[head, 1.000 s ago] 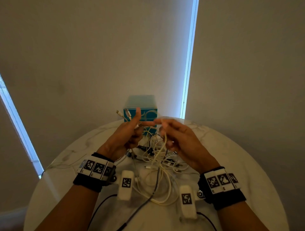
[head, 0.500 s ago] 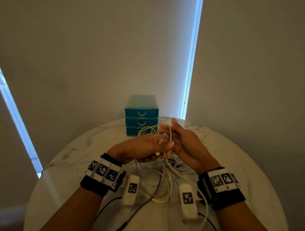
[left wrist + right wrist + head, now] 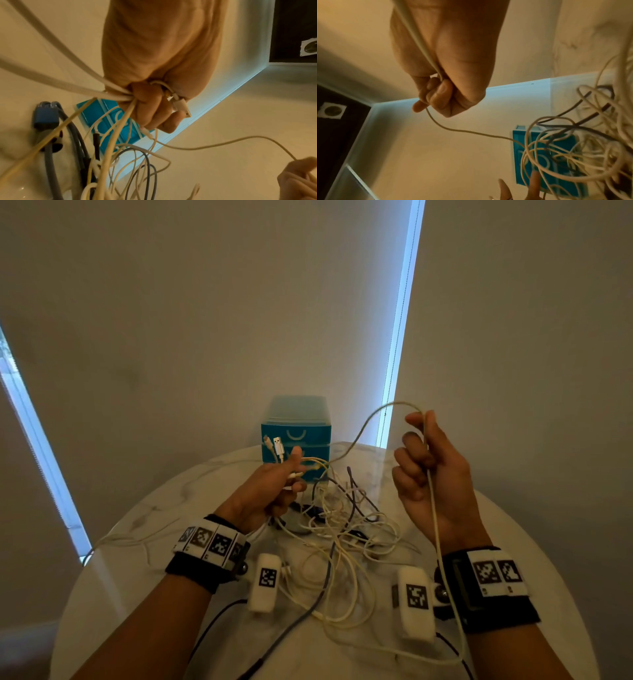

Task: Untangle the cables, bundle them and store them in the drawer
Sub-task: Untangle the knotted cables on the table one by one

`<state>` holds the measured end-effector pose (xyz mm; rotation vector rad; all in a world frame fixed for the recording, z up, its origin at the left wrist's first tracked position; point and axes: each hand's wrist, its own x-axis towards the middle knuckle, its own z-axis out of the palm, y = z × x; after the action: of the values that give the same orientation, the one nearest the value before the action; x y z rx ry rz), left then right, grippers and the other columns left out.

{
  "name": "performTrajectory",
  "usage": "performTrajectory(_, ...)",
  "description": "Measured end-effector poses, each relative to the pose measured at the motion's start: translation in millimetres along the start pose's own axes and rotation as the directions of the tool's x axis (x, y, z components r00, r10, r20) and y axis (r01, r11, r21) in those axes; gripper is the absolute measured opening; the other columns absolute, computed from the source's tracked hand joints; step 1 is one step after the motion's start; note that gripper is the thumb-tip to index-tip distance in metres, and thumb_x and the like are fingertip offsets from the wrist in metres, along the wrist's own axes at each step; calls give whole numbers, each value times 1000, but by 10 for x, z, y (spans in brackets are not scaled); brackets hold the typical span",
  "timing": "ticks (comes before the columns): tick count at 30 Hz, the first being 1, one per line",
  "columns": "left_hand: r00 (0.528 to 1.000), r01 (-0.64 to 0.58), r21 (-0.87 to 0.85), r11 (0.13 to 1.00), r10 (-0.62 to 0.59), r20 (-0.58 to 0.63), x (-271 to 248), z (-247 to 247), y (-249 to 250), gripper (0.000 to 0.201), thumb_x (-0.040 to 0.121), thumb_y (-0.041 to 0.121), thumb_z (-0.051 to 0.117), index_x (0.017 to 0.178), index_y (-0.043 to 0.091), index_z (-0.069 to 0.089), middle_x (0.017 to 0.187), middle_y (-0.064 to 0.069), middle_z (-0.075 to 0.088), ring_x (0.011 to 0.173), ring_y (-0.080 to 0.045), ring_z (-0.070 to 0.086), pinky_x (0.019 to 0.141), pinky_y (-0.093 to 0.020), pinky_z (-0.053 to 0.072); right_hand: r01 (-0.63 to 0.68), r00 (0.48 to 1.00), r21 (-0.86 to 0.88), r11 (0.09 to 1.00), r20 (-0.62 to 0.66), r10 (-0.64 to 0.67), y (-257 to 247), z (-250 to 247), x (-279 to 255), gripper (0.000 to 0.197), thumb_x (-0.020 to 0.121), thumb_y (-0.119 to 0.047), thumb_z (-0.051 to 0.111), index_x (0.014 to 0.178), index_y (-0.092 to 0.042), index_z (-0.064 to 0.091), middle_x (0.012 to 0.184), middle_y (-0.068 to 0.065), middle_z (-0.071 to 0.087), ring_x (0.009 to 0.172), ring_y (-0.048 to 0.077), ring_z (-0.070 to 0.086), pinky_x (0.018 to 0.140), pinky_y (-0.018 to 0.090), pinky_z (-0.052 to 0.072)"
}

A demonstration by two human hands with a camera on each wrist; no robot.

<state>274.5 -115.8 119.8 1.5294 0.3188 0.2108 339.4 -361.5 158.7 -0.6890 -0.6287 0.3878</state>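
A tangle of white and grey cables point(image 3: 346, 525) lies on the round marble table point(image 3: 144, 542). My left hand point(image 3: 274, 487) is raised over the heap and grips several cable ends, with a white USB plug point(image 3: 278, 446) sticking up past its thumb; the left wrist view shows the fingers point(image 3: 150, 111) curled round the strands. My right hand point(image 3: 428, 463) is lifted to the right and holds one white cable point(image 3: 363, 426) in its fist, the strand arching back to the left hand. In the right wrist view that cable point(image 3: 462, 130) leaves the fist point(image 3: 440, 93). The teal drawer unit point(image 3: 296, 436) stands behind, drawers closed.
White tracker pods point(image 3: 265, 582) on dark leads rest on the near part of the table. A blue-capped grey plug point(image 3: 45, 117) lies in the heap. Walls and bright window slits point(image 3: 399, 337) stand close behind the table's far edge.
The hands were together over the tangle; now they have parted. My right hand has pulled one white cable up and to the right, while the left has stayed low holding the cable ends.
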Motion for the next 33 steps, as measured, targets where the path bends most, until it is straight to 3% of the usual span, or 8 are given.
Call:
performTrajectory(5,998,-55,9,998,55,20,-77,63,83,73,93,81,48,105,12,68,64,7,42,54,-9,24,55,-31,12,2,1000,-260,966,-6,-4,203,86,-10,34,115,-35,43,123,-15,69,68,-4,25,54,9,17,42,23,18)
performTrajectory(8,984,-146,-47,988,150,93,-165,146,166,79,94,85,38,113,21,80,67,6,45,54,-9,23,56,-34,9,-86,990,-441,893,62,126,318,158,-40,35,114,-35,45,126,-15,71,69,-2,26,55,10,19,45,24,19)
performTrajectory(14,934,-344,-353,870,357,-28,-207,-49,491,27,110,43,52,97,24,67,64,9,43,47,-5,29,44,-24,14,-196,947,-646,738,72,314,314,172,-88,33,111,-35,55,121,-13,76,71,-2,40,57,10,31,50,24,28)
performTrajectory(18,916,-374,-544,751,391,-90,-189,-361,668,28,113,38,44,91,27,56,62,9,46,43,-4,27,38,-20,15,-130,873,-760,637,217,437,164,80,-153,12,104,-25,69,106,-14,75,76,0,58,63,13,44,57,29,34)
performTrajectory(21,916,-320,-639,699,401,-20,-178,-574,753,31,114,33,40,88,26,55,59,9,47,42,-6,27,35,-20,20,-135,851,-701,700,281,445,116,53,-155,10,101,-26,69,101,-16,73,74,-1,53,61,17,31,55,31,25)
performTrajectory(26,970,-54,-16,998,57,236,-352,-543,897,29,104,27,53,75,26,60,53,11,28,46,-6,16,44,-23,10,-54,993,-143,988,97,68,17,41,-39,26,107,-31,56,111,-11,71,92,-5,63,50,3,40,43,12,38)
performTrajectory(29,955,-12,267,964,-68,289,-484,-471,1000,32,105,30,52,75,23,60,53,9,26,44,-5,17,47,-24,9,19,1000,-318,948,1,-20,95,43,34,25,108,-25,57,117,-14,77,85,-4,60,60,6,50,53,17,46)
performTrajectory(33,957,-14,210,978,-48,285,-587,-431,1205,45,103,25,54,59,23,51,60,6,25,42,-5,20,51,-26,8,-50,995,-678,733,26,92,401,142,96,29,102,-18,72,131,-18,69,88,14,65,65,24,65,61,36,62)
